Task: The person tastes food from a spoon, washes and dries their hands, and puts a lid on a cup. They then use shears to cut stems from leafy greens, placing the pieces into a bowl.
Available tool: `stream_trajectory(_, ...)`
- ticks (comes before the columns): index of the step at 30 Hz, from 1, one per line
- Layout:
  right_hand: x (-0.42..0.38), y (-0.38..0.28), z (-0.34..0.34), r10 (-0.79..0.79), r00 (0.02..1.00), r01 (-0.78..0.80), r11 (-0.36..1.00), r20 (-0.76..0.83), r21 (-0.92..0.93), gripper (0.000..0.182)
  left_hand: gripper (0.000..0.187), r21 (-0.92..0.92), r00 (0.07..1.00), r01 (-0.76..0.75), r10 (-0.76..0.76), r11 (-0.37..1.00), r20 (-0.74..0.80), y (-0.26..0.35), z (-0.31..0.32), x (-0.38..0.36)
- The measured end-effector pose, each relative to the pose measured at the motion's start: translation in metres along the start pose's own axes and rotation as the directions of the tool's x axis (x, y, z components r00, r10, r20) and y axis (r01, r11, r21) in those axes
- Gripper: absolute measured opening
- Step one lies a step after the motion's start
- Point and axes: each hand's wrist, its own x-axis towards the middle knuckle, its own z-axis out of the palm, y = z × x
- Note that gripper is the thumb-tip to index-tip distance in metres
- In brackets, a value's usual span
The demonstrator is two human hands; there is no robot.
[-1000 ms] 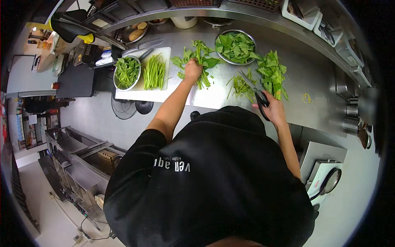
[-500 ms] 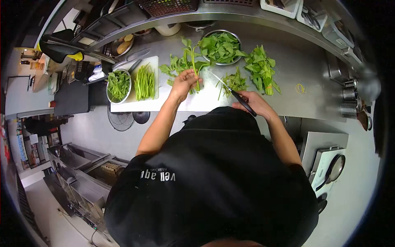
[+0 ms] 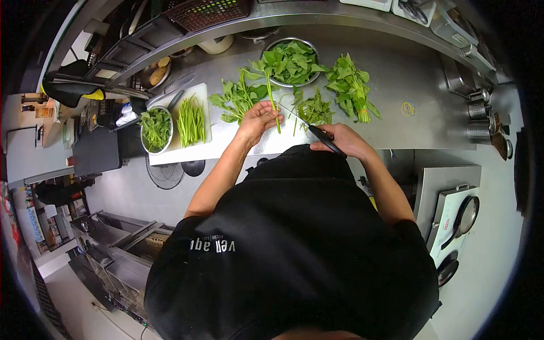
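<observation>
My left hand [image 3: 258, 122] pinches a green leafy stem [image 3: 271, 93] upright between thumb and fingers. My right hand [image 3: 348, 140] grips the black handle of a knife [image 3: 326, 137], its thin blade pointing at the stem by my left fingertips. Loose leafy greens [image 3: 235, 97] lie just beyond my left hand. Under and beside the blade is a small heap of trimmed leaves [image 3: 317, 107]. Behind it stands a metal bowl [image 3: 315, 51] heaped with picked leaves. To the right rests a bundle of greens [image 3: 352, 85], banded near its stem ends.
At the left, a white cutting board [image 3: 203, 96] bears cut stems [image 3: 191, 122], a large knife [image 3: 175, 100] and a white bowl of leaves [image 3: 169, 141]. Yellow rubber bands [image 3: 408, 109] lie on the steel counter [image 3: 391, 73]. A shelf [image 3: 334, 12] overhangs the back edge.
My left hand now holds the stem more upright, with its lower end below my fingers. The knife blade has come closer to it. The whole view has shifted slightly.
</observation>
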Motion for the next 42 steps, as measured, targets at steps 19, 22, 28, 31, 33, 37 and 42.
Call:
stream_trajectory(19,-0.018,0.013,-0.006,0.29,0.951,-0.308,0.91,0.106,0.278,0.041,0.03,0.348,0.978,-0.182,0.206,0.92,-0.031,-0.03,0.021,0.019)
stream_trajectory(22,-0.021,0.014,-0.006,0.288,0.952,-0.307,0.904,0.106,0.296,0.041,0.036,0.485,0.964,-0.235,0.265,0.842,0.007,-0.032,0.013,0.02)
stream_trajectory(28,-0.027,0.016,-0.008,0.105,0.982,-0.091,0.991,-0.157,0.095,0.066,0.041,0.587,0.967,-0.221,0.254,0.779,0.027,-0.027,0.01,0.003)
stream_trajectory(31,-0.03,0.004,-0.012,0.091,0.962,-0.143,0.971,-0.256,-0.193,0.087,0.04,0.399,0.984,-0.17,0.178,0.901,0.016,-0.024,0.014,-0.005)
stream_trajectory(33,-0.029,0.006,-0.01,0.083,0.935,-0.158,0.968,-0.345,-0.195,0.091,0.04,0.362,0.992,-0.124,0.124,0.924,0.024,-0.021,0.015,-0.008)
stream_trajectory(37,-0.027,0.008,-0.008,0.042,0.92,-0.151,0.956,-0.389,-0.254,0.088,0.038,0.335,0.999,-0.038,0.028,0.942,0.035,-0.019,0.015,-0.015)
stream_trajectory(42,-0.028,0.004,-0.01,0.067,0.934,-0.162,0.956,-0.35,-0.247,0.086,0.038,0.363,0.999,-0.02,0.006,0.932,0.04,-0.016,0.021,-0.023)
